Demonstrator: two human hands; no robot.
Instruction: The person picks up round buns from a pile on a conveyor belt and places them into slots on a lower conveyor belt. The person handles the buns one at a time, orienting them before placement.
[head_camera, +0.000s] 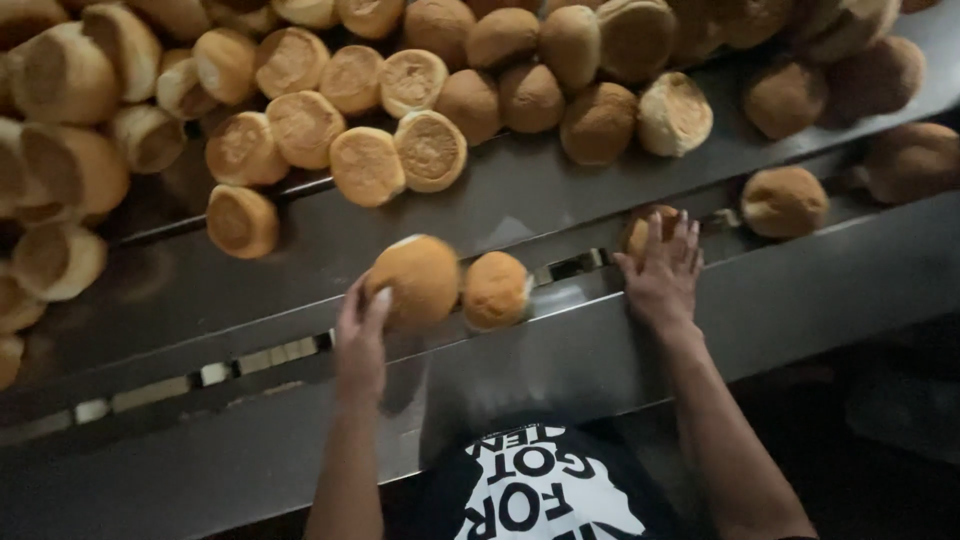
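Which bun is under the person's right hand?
The bun mostly hidden beneath the right hand, lying on the slotted metal channel, right of the two buns by the left hand.

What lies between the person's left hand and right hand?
In the head view, two buns: left hand touches one bun; a second bun sits beside it, before the right hand.

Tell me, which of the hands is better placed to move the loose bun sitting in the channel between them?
Probably the left. The left hand already holds one bun, and the loose bun lies right beside it. The right hand is farther off, resting on another bun along the metal channel.
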